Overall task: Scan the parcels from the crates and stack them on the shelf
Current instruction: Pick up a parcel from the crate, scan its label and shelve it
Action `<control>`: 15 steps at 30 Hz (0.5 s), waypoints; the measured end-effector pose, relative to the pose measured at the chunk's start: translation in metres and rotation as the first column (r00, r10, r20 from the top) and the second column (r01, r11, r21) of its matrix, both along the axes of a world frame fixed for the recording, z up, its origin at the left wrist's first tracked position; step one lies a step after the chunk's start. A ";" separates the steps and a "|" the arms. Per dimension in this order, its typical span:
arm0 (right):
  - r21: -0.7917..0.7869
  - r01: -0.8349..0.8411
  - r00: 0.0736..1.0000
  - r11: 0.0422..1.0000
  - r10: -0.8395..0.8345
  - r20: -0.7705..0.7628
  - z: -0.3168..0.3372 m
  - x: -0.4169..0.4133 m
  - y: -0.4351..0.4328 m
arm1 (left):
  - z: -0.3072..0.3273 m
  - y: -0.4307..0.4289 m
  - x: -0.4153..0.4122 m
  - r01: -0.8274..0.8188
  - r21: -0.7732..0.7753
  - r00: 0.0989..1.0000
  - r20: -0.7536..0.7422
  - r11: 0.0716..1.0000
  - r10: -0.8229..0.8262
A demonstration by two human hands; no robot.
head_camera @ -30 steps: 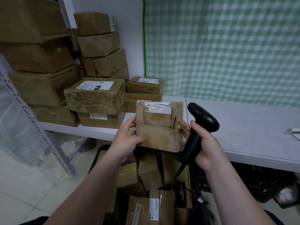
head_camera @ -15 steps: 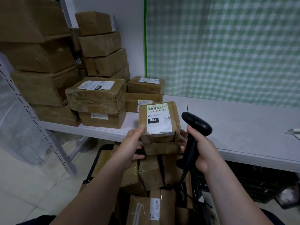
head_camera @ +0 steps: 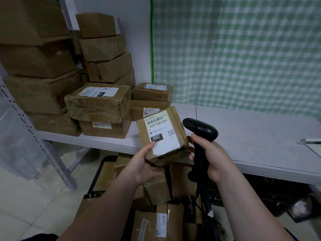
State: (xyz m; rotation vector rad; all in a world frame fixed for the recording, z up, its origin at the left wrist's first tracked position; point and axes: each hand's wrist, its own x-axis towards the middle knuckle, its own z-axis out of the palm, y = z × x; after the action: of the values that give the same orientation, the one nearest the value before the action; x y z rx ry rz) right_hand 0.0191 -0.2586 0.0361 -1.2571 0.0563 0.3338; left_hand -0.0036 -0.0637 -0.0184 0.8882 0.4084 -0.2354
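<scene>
Though many brown parcels [head_camera: 161,221] lie heaped in the black crate [head_camera: 96,177] at the feet, work is plainly under way. Left hand [head_camera: 145,165] cups one small parcel [head_camera: 175,119] from below, thumb pressed on its white label [head_camera: 160,131], label face up and tilted. Right hand [head_camera: 214,159] wrapped round the handle of the black scanner [head_camera: 199,129], its head just beside the parcel's right edge. Judgement: this one awaits its scan, then stacking. Beyond, the white shelf [head_camera: 251,136] carries stacked parcels [head_camera: 99,103] at its left end. Roughly mid-task; crate far from emptied.
</scene>
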 end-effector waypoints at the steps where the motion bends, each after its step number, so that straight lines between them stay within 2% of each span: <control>1: -0.005 -0.008 1.000 1.000 0.008 0.014 0.001 0.000 0.000 | -0.002 0.000 0.000 -0.011 -0.042 1.000 0.025 0.999 0.012; 5: -0.029 -0.028 0.999 0.999 0.029 0.040 0.003 0.001 0.003 | -0.006 0.002 0.000 -0.058 -0.133 0.995 0.072 0.989 0.068; 11: -0.019 0.031 0.999 0.999 -0.031 -0.007 0.000 0.002 0.006 | -0.001 0.000 0.004 -0.051 -0.022 0.999 0.009 0.998 0.052; 15: -0.013 0.036 0.999 0.999 -0.036 -0.013 0.001 0.001 0.006 | -0.002 -0.001 0.005 -0.090 -0.057 0.996 0.010 0.994 0.090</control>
State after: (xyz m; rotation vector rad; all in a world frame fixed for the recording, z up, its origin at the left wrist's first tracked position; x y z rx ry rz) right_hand 0.0199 -0.2529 0.0366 -1.2655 0.0925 0.3116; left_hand 0.0013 -0.0650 -0.0209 0.8132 0.4267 -0.1575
